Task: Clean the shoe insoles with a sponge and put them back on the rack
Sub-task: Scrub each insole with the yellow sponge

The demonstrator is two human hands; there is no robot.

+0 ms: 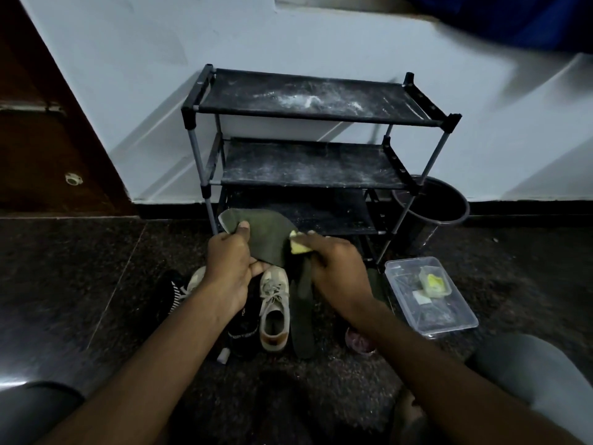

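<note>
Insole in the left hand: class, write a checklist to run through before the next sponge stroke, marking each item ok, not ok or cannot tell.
1. Left hand has a grip on the insole: ok.
2. Right hand holds the sponge against the insole: ok.
3. Insole clean: cannot tell.
4. Rack shelves dust-free for the return: not ok, white dust shows.
5. Second insole lies on the floor near the hands: ok.

Mostly covered by right hand (337, 271): sponge (300, 247). Hidden behind left hand (229, 268): near end of insole (266, 232). At 3 o'clock, partly behind rack (256, 91) leg: bin (446, 207). At 4 o'clock, too blurred to identify: box (449, 316) contents. At 5 o'clock, largely under right forearm, unidentifiable: reddish item (357, 343).
</note>
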